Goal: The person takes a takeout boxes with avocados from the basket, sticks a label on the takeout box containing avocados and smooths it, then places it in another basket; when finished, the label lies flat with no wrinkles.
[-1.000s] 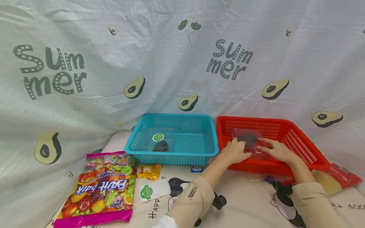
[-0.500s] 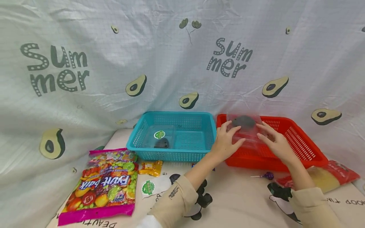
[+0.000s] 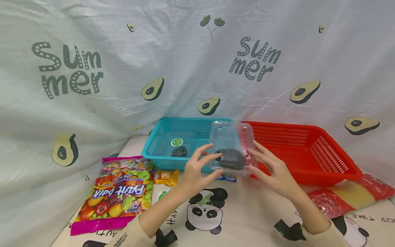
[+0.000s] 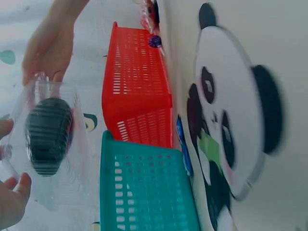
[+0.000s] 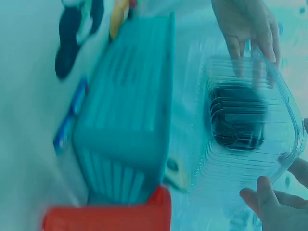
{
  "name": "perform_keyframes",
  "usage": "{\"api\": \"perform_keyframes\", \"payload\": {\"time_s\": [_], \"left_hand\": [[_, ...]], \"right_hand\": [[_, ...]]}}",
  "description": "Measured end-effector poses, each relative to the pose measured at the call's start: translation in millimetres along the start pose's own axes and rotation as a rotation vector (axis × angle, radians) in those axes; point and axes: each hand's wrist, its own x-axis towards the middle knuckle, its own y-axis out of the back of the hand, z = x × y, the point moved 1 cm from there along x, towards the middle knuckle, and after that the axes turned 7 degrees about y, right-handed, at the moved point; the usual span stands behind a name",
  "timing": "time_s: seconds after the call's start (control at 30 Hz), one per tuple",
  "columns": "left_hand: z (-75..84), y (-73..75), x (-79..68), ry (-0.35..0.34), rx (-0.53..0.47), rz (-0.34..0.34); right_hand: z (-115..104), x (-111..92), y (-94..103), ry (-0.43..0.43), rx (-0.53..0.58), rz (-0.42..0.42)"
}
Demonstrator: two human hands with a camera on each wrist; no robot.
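Observation:
A clear plastic clamshell box is held up in front of the two baskets, tilted toward the head camera. Inside it lies a dark grey-black oval thing; the right wrist view shows it through the ribbed wall. My left hand grips the box's left side, fingers spread above and thumb below. On the opposite side my right hand grips it in the same way. The box overlaps the teal basket and the red basket in the head view.
Inside the teal basket sits another clear box with a green round sticker and a dark oval thing. A fruit candy bag and an orange packet lie left; a red-and-yellow bag lies right. A patterned curtain hangs behind.
Both hands have lifted the clear clamshell box out of the red basket and carried it left and toward the camera, to before the gap between the baskets.

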Motion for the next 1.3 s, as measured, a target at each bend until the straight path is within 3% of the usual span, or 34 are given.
{"api": "perform_keyframes", "payload": {"time_s": [0.17,0.4,0.57,0.67,0.87,0.97,1.17,1.3], "left_hand": [[5.5,31.7,-28.4,-0.022,-0.014,-0.026],[13.2,56.6,-67.9,-0.001,-0.044,-0.086],[12.2,58.4,-87.7,-0.055,-0.035,-0.065],[12.8,58.0,-97.1,-0.086,-0.057,-0.053],[13.4,58.4,-108.3,-0.060,-0.050,-0.106],[11.3,57.9,-109.5,-0.019,-0.021,-0.149],[3.8,53.2,-114.2,0.021,-0.005,-0.203],[-0.6,48.2,-118.5,0.051,-0.037,-0.220]], "right_hand": [[-20,-11,-17.2,0.026,0.085,-0.032],[-33,-30,-38.7,0.073,-0.009,-0.095],[-37,-37,-49.8,0.203,-0.024,-0.049],[-40,-41,-53.3,0.229,-0.019,-0.057],[-39,-54,-60.7,0.129,0.010,-0.137],[-32,-59,-66.3,0.084,0.093,-0.151],[-20,-62,-74.8,0.131,0.325,-0.145],[-18,-64,-76.2,0.121,0.341,-0.158]]}}
